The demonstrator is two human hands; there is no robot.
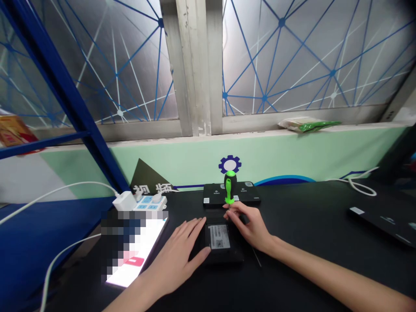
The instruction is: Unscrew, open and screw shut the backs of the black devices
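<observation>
My left hand [182, 255] lies flat with fingers stretched out, pressing on the left side of a small black device [221, 245] that carries a white label. My right hand [248, 227] pinches the shaft of a screwdriver with a green and black handle [229, 187], held upright with its tip at the far edge of the device. A second black device [231, 194] lies flat just behind, partly hidden by the screwdriver handle.
A lit phone [136, 255] lies left of my left hand. Behind it sits a white power strip [143, 203] with a charger and white cables. More black devices [383, 219] and a white cable [359, 185] lie at the right. A blue shelf frame [65, 86] rises at left.
</observation>
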